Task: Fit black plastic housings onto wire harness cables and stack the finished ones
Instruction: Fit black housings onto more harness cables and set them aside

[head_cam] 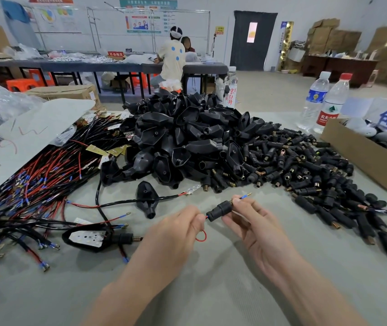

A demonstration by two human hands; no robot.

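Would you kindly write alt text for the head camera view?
Two bare hands thread a red wire through a small black connector, left hand pinching the wire, right hand holding the connector. Behind lie a heap of black housings and wire harnesses.

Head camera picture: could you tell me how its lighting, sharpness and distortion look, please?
Head view: soft, even light, with faint shadows under the left hand and right hand; the small black housing between them is sharp; wide-angle bending curves the background table and stretches the forearms at the bottom edge; no strong glare.
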